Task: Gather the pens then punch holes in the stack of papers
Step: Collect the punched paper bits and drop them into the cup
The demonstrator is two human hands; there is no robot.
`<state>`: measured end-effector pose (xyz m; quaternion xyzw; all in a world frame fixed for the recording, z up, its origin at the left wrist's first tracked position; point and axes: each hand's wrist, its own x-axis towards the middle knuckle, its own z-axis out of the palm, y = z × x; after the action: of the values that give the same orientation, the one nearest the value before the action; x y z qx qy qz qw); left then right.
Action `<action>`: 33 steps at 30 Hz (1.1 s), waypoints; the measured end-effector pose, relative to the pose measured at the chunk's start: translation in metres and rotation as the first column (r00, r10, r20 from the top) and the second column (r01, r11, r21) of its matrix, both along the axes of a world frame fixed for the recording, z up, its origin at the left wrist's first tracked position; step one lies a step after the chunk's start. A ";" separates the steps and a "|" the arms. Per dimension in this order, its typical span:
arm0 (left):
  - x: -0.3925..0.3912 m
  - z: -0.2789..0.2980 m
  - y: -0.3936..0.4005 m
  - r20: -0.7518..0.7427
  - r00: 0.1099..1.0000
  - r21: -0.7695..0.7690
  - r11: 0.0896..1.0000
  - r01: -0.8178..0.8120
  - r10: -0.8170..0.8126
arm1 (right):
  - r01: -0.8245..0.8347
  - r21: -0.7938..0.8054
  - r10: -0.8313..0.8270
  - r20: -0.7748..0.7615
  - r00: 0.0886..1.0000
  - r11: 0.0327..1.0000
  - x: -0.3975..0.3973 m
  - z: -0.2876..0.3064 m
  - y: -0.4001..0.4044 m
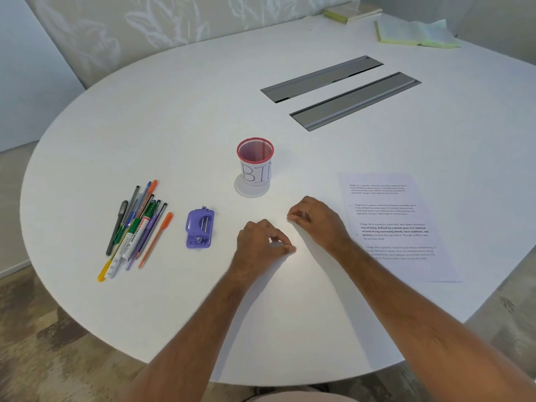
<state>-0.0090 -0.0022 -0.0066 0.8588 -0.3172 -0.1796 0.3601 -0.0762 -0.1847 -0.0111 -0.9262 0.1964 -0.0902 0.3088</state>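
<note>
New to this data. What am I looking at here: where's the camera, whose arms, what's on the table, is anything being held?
There is no robot here: a person works with bare hands, and the single picture comes from a wide-angle camera on their head, looking forward and down.

The left hand and right hand rest on the white table, fingers loosely curled. Neither seems to hold anything.

On the left lies a loose bunch of pens. Beside them is a small purple hole punch. In the middle stands an empty red mesh cup with a paper label. To the right lies a stack of papers, partly under the right forearm. Further back are two grey cable hatches and some books.
</note>
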 end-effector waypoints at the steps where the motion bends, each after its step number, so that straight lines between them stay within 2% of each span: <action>1: 0.000 0.000 -0.001 0.003 1.000 0.003 1.000 -0.007 0.007 | -0.013 -0.025 0.013 0.007 1.000 1.000 0.000 0.000 0.001; 4: -0.001 0.000 -0.003 0.020 1.000 0.014 1.000 0.006 -0.006 | -0.038 -0.081 0.040 0.024 0.999 0.996 -0.002 0.000 0.003; 8: -0.006 -0.003 -0.002 0.098 0.989 0.045 0.993 0.105 -0.109 | -0.058 -0.179 0.063 0.020 0.998 0.982 -0.002 -0.002 0.005; 13: -0.011 -0.009 -0.001 0.199 0.972 0.055 0.992 0.116 -0.125 | -0.086 -0.262 0.089 -0.001 0.996 0.961 -0.001 -0.007 0.003; 16: -0.012 -0.011 -0.001 0.221 0.965 0.063 0.990 0.127 -0.138 | -0.057 -0.179 0.058 0.001 0.998 0.982 -0.003 -0.005 0.001; 18: -0.011 -0.008 -0.001 0.178 0.975 0.049 0.991 0.127 -0.134 | -0.035 -0.092 0.036 0.011 0.999 0.995 -0.005 -0.002 0.000; 21: -0.006 -0.003 0.000 -0.029 0.996 -0.043 0.996 0.078 -0.079 | -0.020 0.069 0.018 0.025 1.000 0.997 -0.007 0.002 -0.003; 25: 0.002 0.005 0.000 -0.307 0.952 -0.192 0.980 -0.057 -0.005 | -0.008 0.255 -0.013 0.079 0.997 0.967 -0.007 0.012 -0.008; 28: 0.013 0.013 -0.002 -0.319 0.947 -0.224 0.968 -0.118 0.042 | 0.037 0.382 -0.072 0.077 0.994 0.924 -0.004 0.025 -0.010; 33: 0.034 0.026 -0.007 -0.299 0.949 -0.271 0.945 -0.181 0.096 | 0.023 0.492 -0.105 0.139 0.985 0.870 0.012 0.045 -0.019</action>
<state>0.0254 -0.0093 0.0196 0.7813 -0.2241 -0.2247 0.5375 -0.0642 -0.2037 0.0342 -0.8008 0.2180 -0.1226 0.5443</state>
